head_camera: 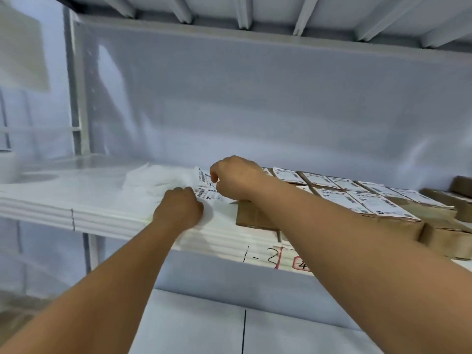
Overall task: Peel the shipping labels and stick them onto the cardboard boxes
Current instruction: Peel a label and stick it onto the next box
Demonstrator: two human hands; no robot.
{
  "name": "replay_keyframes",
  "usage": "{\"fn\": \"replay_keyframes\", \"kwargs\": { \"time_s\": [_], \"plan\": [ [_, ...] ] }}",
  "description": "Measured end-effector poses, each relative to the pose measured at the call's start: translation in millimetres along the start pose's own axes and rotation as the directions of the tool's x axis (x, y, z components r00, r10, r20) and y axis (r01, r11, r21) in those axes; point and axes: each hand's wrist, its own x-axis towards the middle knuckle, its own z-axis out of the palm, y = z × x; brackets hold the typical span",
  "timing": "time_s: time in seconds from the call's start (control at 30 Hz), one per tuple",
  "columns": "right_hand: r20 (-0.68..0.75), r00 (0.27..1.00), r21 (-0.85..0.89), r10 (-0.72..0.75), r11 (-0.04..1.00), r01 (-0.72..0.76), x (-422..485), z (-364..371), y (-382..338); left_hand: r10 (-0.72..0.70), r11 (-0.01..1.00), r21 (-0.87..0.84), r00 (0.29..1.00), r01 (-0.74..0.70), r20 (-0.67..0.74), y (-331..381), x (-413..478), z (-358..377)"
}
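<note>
A strip of white shipping labels [207, 193] with black barcodes lies on the white shelf [102, 198], left of the boxes. My right hand [236, 176] pinches the top edge of a label with thumb and forefinger. My left hand [178, 209] is closed on the lower part of the strip and its white backing. Flat cardboard boxes [251, 215] sit in rows to the right, several with labels [378, 204] stuck on top. My right forearm crosses over the nearest box.
A crumpled heap of white backing paper [150, 181] lies behind my left hand. More brown boxes [457, 198] stand at the far right. The shelf front carries handwritten marks and a red tag [301, 264]. A shelf underside hangs overhead; a lower shelf sits below.
</note>
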Motion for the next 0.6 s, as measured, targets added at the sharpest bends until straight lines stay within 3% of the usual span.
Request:
{"fn": "replay_keyframes", "kwargs": {
  "time_s": [0.23,0.4,0.6],
  "plan": [
    [0.272,0.927,-0.098,0.257,0.966,-0.239,38.4,13.5,-1.5,0.029,0.996,0.078,0.997,-0.034,0.066,-1.3,4.7,3.8],
    [0.386,0.849,-0.252,0.361,0.927,-0.279,50.4,28.6,-2.8,0.103,0.987,0.117,0.993,-0.108,0.05,-5.9,7.0,7.5],
    [0.444,0.805,-0.311,0.394,0.91,-0.274,51.8,39.0,-4.4,0.12,0.98,0.145,0.986,-0.136,0.115,-4.4,6.7,4.0]
  ]
}}
